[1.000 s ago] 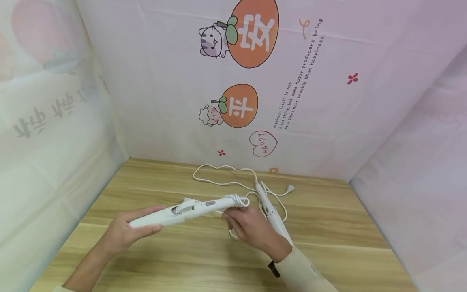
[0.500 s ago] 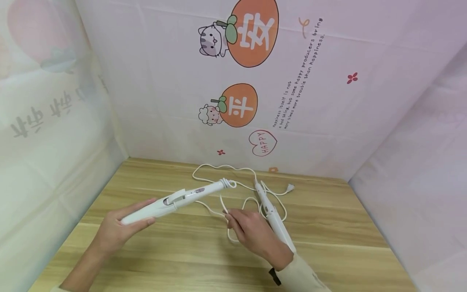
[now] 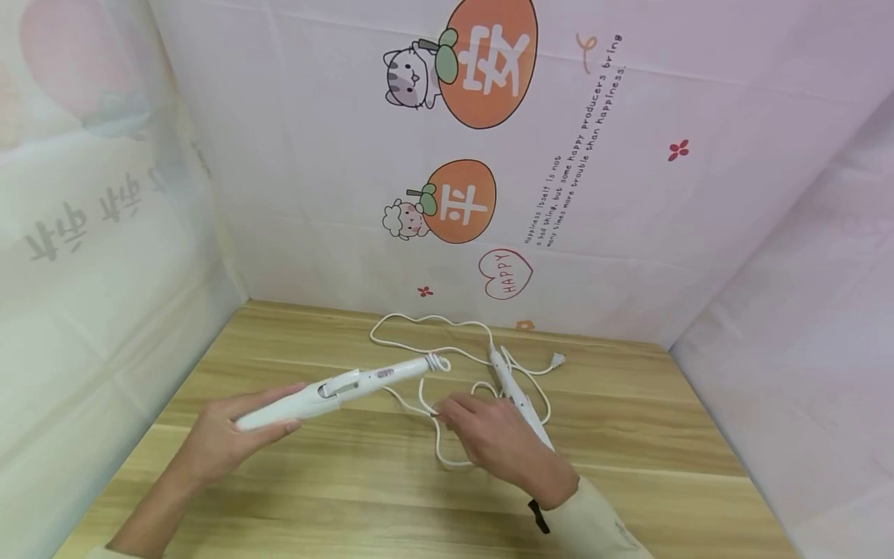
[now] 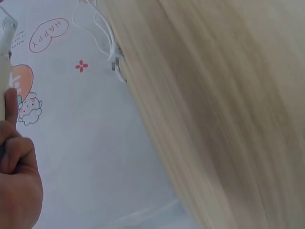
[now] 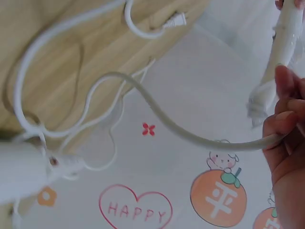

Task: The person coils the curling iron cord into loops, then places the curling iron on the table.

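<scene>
My left hand grips the wide end of a white hair iron, which tilts up to the right above the table. White power cord is wound in tight loops around the iron's narrow end. Lower and to the right, my right hand pinches the loose white cord between thumb and fingers; the right wrist view shows it curving away from the fingertips. A second white hair iron lies on the table beyond my right forearm, partly covered by it. Only part of the left hand shows in the left wrist view.
The second iron's cord loops along the back of the wooden table, with a plug at right. Another plug shows in the right wrist view. Printed cloth walls enclose the back and sides.
The held iron has moved left and its narrow end up, away from my right hand, then dipped slightly. My right hand, at first close to the wound loops, has shifted slightly right with the cord.
</scene>
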`<state>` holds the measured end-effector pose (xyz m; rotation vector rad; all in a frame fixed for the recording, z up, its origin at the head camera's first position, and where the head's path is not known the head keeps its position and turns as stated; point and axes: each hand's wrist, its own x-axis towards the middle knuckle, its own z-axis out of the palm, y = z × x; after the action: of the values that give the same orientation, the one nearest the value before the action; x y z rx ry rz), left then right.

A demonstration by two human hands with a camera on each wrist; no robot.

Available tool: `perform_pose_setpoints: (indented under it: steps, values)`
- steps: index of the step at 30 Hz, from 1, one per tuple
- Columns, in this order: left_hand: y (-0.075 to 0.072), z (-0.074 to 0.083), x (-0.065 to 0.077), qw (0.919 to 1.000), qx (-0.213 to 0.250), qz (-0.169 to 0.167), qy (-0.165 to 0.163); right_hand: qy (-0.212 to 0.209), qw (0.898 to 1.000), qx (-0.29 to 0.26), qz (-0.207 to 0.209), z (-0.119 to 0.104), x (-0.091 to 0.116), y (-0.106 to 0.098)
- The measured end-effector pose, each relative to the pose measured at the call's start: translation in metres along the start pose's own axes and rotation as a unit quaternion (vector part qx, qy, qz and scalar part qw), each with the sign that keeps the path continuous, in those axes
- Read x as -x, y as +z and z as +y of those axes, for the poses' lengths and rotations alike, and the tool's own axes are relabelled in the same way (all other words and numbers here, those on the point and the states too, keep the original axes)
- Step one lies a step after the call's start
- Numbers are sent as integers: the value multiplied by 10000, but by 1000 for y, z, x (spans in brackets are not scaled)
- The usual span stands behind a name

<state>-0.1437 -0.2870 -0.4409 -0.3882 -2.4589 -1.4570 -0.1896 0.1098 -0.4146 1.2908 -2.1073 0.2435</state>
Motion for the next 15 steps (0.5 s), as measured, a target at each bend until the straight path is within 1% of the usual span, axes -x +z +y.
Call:
perform_pose_setpoints:
  steps: [2,4,6,8,10,12,15]
  values:
    - [0,-1,0,9993,-11,-321,182,-250,9997,-25,74,4,-5,-4]
    - [1,-2,0,9968,62,-677,427,-368,9991,-166,112,8,-9,-6]
    - [2,-4,0,9927,199,-993,651,-377,9987,-328,90,12,-12,-7]
    - [2,-5,0,9880,379,-1263,800,-305,9977,-599,11,16,-13,-6]
    - [2,-6,1,9838,597,-1478,815,-205,9954,-935,-43,20,-12,-4]
    - [2,-8,1,9802,798,-1579,894,-76,9895,-1440,-105,24,-10,-1]
    - [2,-11,2,9756,1107,-1647,941,205,9745,-2215,-293,28,-8,1]
